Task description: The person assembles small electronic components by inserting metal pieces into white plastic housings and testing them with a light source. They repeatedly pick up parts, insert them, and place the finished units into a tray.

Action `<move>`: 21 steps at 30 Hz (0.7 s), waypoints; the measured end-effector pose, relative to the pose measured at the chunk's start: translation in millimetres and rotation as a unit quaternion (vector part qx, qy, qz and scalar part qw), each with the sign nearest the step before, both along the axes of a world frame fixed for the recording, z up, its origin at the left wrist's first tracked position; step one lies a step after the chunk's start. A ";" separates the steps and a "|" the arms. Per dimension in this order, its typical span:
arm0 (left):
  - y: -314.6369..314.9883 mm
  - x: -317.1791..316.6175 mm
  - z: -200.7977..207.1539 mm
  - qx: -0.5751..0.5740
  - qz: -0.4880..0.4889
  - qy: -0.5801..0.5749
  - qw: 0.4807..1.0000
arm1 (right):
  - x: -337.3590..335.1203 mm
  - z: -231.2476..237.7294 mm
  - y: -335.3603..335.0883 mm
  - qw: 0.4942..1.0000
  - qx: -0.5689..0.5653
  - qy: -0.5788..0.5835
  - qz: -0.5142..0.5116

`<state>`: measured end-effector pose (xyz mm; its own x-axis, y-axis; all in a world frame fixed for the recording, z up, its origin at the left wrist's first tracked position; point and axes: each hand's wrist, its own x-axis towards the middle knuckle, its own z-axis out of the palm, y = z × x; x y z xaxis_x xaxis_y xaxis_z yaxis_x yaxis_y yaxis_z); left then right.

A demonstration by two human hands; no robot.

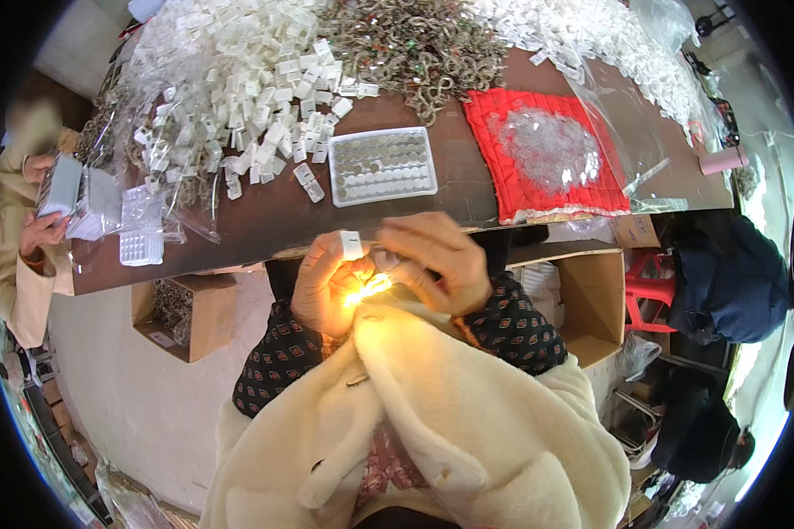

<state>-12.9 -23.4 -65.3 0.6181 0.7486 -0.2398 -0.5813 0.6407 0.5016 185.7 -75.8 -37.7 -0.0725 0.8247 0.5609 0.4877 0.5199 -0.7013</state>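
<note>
Just off the table's near edge, my two hands are close together in front of my chest. My left hand (319,284) is closed on a small white plastic case (351,245), which stands up from its fingers. Between the hands a bright warm yellow light (369,288) glows; its glare hides the source. My right hand (441,264) is beside it, its fingers smeared by motion, so I cannot make out what they hold. Straight ahead on the table lies a white tray (386,197) with rows of small round grey pieces and some bare slots.
On the brown table (468,189) are heaps of white plastic cases (265,97), coiled wire bundles (415,53) and clear pieces (551,145) on a red cloth (494,159). Cardboard boxes (198,322) stand below. At left, a co-worker's hands (42,231) hold white trays (62,185).
</note>
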 end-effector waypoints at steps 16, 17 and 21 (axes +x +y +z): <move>0.2 5.7 -2.1 0.032 -0.001 0.013 0.999 | 71.5 -28.7 25.1 0.935 -0.055 -0.177 -0.302; 0.3 4.6 -1.5 0.039 -0.001 0.000 0.999 | 70.3 -28.9 27.9 0.931 -0.050 -0.204 -0.300; -1.7 3.8 -3.0 0.023 0.027 0.008 0.999 | 68.4 -24.3 17.7 0.935 -0.040 -0.249 -0.248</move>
